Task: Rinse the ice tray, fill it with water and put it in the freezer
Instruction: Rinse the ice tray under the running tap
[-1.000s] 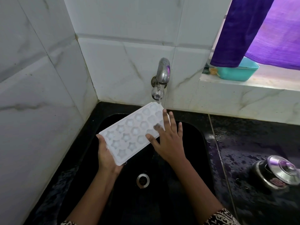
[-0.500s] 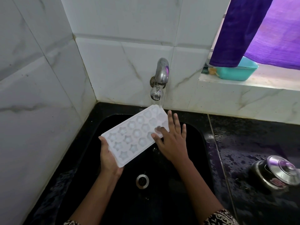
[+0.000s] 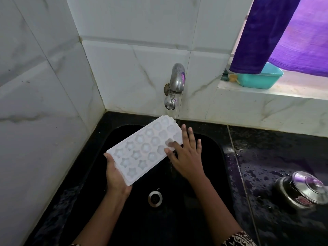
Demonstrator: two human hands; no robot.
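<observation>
Left hand (image 3: 116, 176): under the near short end of the ice tray (image 3: 145, 148), thumb up along its left corner, gripping it from below. The fingers beneath are hidden.

Right hand (image 3: 186, 157): fingers straight and spread. Forefinger and thumb lie on the tray's far right cavities; the other fingers reach past its right edge. It clasps nothing.

Patterned sleeve (image 3: 237, 238): on the right forearm, at the lower edge of the view.

Ice tray: white plastic, three rows of moulded cavities, star shapes towards the near end and rounder shapes towards the far end. Held in the air over the sink (image 3: 209, 183), lying diagonally, cavities up, its far corner just below the tap (image 3: 175, 82).

Tap: steel, wall-mounted, running. A thin stream of water (image 3: 174, 118) falls at the tray's far right corner.

Sink: black basin with a steel drain (image 3: 155, 197) below the tray's near end.

Desk (image 3: 275, 157): black stone, wet with droplets, to the right of the sink.

Steel pot (image 3: 305, 190): lidded, standing on the desk at the right, well apart from the tray.

Wall (image 3: 124, 68): white marbled tiles, behind and to the left.

Window ledge (image 3: 266, 98): upper right, carrying a teal plastic tub (image 3: 259, 79).

Purple curtain (image 3: 266, 32): hangs over the tub's far side.
</observation>
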